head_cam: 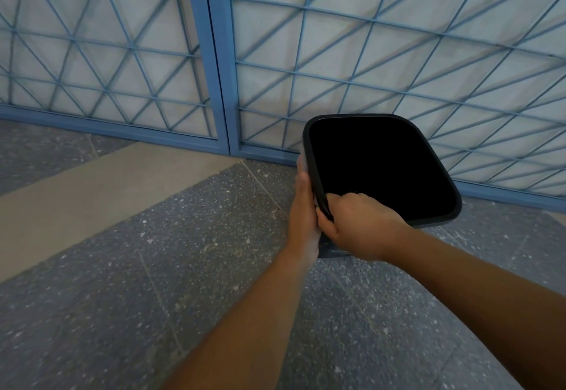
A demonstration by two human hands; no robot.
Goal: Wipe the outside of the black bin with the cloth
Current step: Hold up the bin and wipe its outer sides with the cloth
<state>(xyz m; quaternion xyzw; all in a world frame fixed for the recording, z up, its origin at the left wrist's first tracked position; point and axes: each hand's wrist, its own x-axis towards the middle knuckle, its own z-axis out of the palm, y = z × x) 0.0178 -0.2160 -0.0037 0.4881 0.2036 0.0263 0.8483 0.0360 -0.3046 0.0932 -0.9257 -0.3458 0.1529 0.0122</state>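
The black bin [453, 206] is held up in front of me, its dark square opening facing the camera. My right hand [358, 224] grips the near left corner of the rim, fingers curled inside. My left hand [303, 206] lies flat against the bin's left outer wall. A pale cloth [303, 163] shows as a thin strip between that hand and the wall, mostly hidden. A dark bit of the bin's lower outside or cloth shows below my right wrist.
A blue metal gate [220, 68] with a diagonal lattice over pale panels stands right behind the bin. Speckled grey stone floor [153, 267] lies below, crossed by a beige strip [92, 193].
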